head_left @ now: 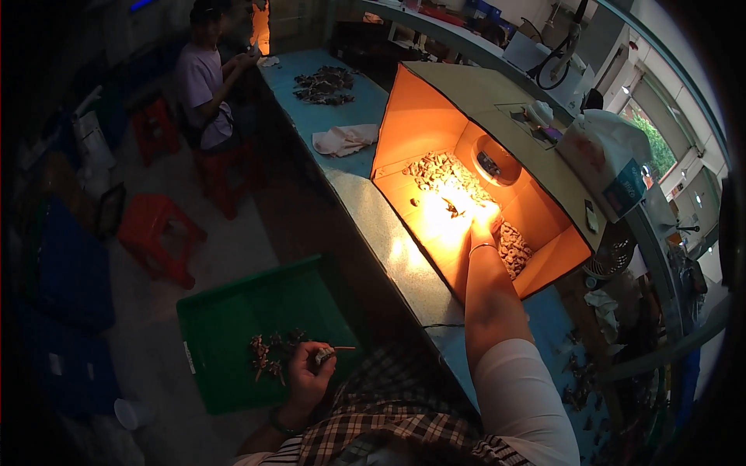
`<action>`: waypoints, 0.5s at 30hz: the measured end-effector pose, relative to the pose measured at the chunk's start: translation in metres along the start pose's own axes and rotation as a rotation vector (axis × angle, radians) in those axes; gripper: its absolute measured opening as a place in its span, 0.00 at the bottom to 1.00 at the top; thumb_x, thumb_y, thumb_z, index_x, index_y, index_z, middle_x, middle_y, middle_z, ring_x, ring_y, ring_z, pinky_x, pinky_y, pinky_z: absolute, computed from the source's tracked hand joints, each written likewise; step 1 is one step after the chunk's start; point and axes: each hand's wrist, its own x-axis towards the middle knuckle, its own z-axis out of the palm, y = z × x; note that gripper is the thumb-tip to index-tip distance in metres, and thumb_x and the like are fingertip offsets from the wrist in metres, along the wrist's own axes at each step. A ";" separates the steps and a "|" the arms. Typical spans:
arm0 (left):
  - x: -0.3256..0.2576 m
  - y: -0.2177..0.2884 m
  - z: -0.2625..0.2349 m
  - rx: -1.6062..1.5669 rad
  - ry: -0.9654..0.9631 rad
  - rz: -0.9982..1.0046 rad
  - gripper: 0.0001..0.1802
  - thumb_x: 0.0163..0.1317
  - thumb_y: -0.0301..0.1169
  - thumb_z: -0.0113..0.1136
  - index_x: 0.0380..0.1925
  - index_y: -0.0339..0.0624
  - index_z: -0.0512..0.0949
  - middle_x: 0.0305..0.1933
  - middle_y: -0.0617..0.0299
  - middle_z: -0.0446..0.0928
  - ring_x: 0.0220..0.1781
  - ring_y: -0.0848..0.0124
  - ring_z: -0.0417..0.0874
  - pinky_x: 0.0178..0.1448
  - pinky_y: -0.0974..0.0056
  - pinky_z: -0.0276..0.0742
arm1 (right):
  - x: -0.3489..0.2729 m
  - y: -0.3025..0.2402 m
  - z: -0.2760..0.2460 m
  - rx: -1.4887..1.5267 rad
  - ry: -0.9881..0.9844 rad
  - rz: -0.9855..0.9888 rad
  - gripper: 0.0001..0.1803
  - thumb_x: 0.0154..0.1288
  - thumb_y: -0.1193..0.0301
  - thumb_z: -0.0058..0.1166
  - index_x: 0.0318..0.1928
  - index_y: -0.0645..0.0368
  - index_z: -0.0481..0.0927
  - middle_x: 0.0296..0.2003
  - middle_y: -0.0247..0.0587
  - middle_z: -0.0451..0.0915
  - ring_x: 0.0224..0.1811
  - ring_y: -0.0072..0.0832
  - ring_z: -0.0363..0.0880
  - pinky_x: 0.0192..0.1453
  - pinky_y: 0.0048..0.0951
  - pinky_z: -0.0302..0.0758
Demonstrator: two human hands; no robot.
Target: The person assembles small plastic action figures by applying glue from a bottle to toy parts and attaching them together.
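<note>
My left hand [309,377] is closed in a pinch over the green tray [233,311]. Between its fingertips is a small greyish piece [324,355] with a thin orange-brown stick poking out to the right. Several similar thin, twiggy pieces [266,357] lie in the tray beside that hand. My right hand [486,216] reaches into an open cardboard box [426,93] lit by a bright lamp. Glare washes out its fingers. A small dark piece [452,208] is just left of them. Heaps of small pale-brown pieces [443,172] lie along the box's back, behind and beside the hand.
A blue-topped table [299,116] runs under the box, with a white cloth [344,140] and a dark heap [324,84] farther back. Red stools [161,237] stand on the left. A person [206,85] sits at the far left. A plastic bag [602,144] rests beside the box top.
</note>
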 end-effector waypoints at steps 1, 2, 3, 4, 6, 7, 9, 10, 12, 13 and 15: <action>-0.001 0.000 0.002 0.010 -0.001 -0.025 0.11 0.59 0.19 0.57 0.40 0.41 0.69 0.39 0.64 0.72 0.34 0.80 0.73 0.37 0.73 0.73 | -0.008 -0.021 -0.029 -0.092 -0.007 0.002 0.10 0.56 0.64 0.55 0.29 0.59 0.81 0.22 0.34 0.79 0.23 0.26 0.76 0.29 0.26 0.73; -0.002 -0.003 0.004 -0.009 -0.010 -0.034 0.12 0.59 0.19 0.57 0.40 0.41 0.69 0.38 0.64 0.73 0.33 0.80 0.73 0.37 0.73 0.73 | -0.009 -0.035 -0.045 -0.184 -0.013 0.006 0.11 0.57 0.64 0.54 0.30 0.58 0.81 0.23 0.33 0.79 0.23 0.25 0.77 0.28 0.26 0.72; -0.002 -0.004 0.005 -0.015 -0.022 -0.012 0.12 0.59 0.19 0.57 0.40 0.41 0.69 0.38 0.64 0.73 0.33 0.80 0.73 0.37 0.73 0.73 | -0.007 -0.036 -0.051 -0.173 0.009 -0.002 0.11 0.57 0.64 0.54 0.30 0.58 0.81 0.23 0.33 0.79 0.23 0.25 0.77 0.28 0.26 0.72; -0.003 -0.005 0.007 -0.036 -0.026 -0.026 0.12 0.59 0.19 0.58 0.40 0.41 0.69 0.38 0.64 0.73 0.34 0.80 0.73 0.37 0.73 0.73 | -0.008 -0.033 -0.056 -0.170 0.050 -0.020 0.10 0.57 0.64 0.54 0.30 0.58 0.81 0.23 0.33 0.79 0.23 0.25 0.77 0.27 0.26 0.72; -0.001 -0.004 0.011 -0.058 -0.040 -0.040 0.12 0.58 0.19 0.58 0.40 0.41 0.69 0.38 0.64 0.73 0.34 0.81 0.73 0.38 0.73 0.73 | -0.005 -0.030 -0.055 -0.161 0.122 -0.050 0.10 0.57 0.64 0.54 0.30 0.58 0.81 0.23 0.34 0.79 0.24 0.26 0.78 0.27 0.27 0.72; 0.000 0.000 0.014 -0.049 -0.049 -0.036 0.12 0.58 0.19 0.58 0.40 0.41 0.69 0.38 0.64 0.73 0.34 0.81 0.73 0.38 0.73 0.73 | -0.004 -0.027 -0.053 -0.158 0.152 -0.054 0.10 0.57 0.64 0.54 0.30 0.58 0.81 0.23 0.34 0.79 0.24 0.26 0.78 0.27 0.27 0.72; 0.001 0.003 0.019 -0.026 -0.075 -0.040 0.12 0.58 0.19 0.58 0.40 0.41 0.69 0.39 0.65 0.74 0.34 0.81 0.73 0.39 0.73 0.73 | 0.000 -0.018 -0.044 -0.168 0.207 -0.052 0.10 0.57 0.64 0.53 0.30 0.58 0.81 0.23 0.35 0.80 0.24 0.27 0.79 0.26 0.28 0.72; 0.004 0.005 0.023 -0.016 -0.105 -0.051 0.12 0.58 0.19 0.58 0.40 0.41 0.69 0.39 0.65 0.74 0.34 0.81 0.73 0.39 0.73 0.73 | 0.004 -0.009 -0.044 -0.183 0.247 -0.038 0.10 0.57 0.64 0.53 0.30 0.58 0.81 0.23 0.36 0.80 0.24 0.27 0.80 0.26 0.28 0.72; 0.014 0.011 0.037 -0.005 -0.211 -0.035 0.12 0.58 0.19 0.58 0.41 0.41 0.69 0.39 0.65 0.74 0.34 0.81 0.73 0.40 0.74 0.73 | 0.030 0.013 -0.030 0.447 0.406 0.636 0.11 0.54 0.68 0.54 0.28 0.64 0.80 0.29 0.51 0.82 0.30 0.43 0.82 0.33 0.38 0.76; 0.016 0.008 0.041 0.010 -0.206 -0.057 0.12 0.58 0.19 0.58 0.41 0.41 0.69 0.39 0.65 0.74 0.34 0.81 0.73 0.40 0.74 0.73 | -0.005 -0.028 -0.048 -0.022 0.435 0.092 0.06 0.58 0.70 0.51 0.29 0.54 0.81 0.25 0.34 0.80 0.21 0.18 0.76 0.23 0.26 0.73; 0.019 -0.003 0.045 0.002 -0.219 0.000 0.13 0.58 0.20 0.59 0.41 0.41 0.70 0.38 0.64 0.74 0.36 0.80 0.74 0.41 0.74 0.73 | -0.063 -0.093 -0.052 0.698 0.097 0.202 0.09 0.57 0.76 0.57 0.39 0.64 0.80 0.28 0.43 0.82 0.30 0.29 0.82 0.31 0.28 0.79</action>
